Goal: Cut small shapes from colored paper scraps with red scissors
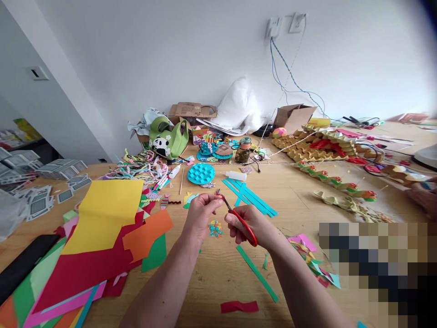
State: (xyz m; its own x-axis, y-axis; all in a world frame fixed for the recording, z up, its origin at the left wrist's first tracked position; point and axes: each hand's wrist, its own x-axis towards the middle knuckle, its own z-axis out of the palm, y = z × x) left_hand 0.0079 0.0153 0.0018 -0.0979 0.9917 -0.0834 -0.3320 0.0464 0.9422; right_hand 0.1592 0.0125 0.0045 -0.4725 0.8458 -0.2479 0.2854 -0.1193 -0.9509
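Note:
In the middle of the head view, my right hand [254, 224] is closed around a pair of scissors with red handles [246, 226]. Their blades point up and left toward my left hand [204, 210]. Finger and thumb of that hand pinch a small red piece of paper [220, 196] beside the blade tips; most of it is hidden. On the table below lies a little heap of coloured paper bits [215, 228]. A green paper strip [257, 274] and a red paper strip [239, 307] lie nearer me. Beyond my hands are blue paper strips [254, 200] and a round blue craft piece [201, 174].
Coloured paper sheets [102, 218] cover the left side. Farther back are pipe cleaners [136, 168], a green panda bag [169, 139], a glass jar [243, 151] and a white glue bottle [236, 175]. Egg cartons [297, 146] and paper scraps [312, 259] lie right. Another person's hand [423, 198] is at the right edge.

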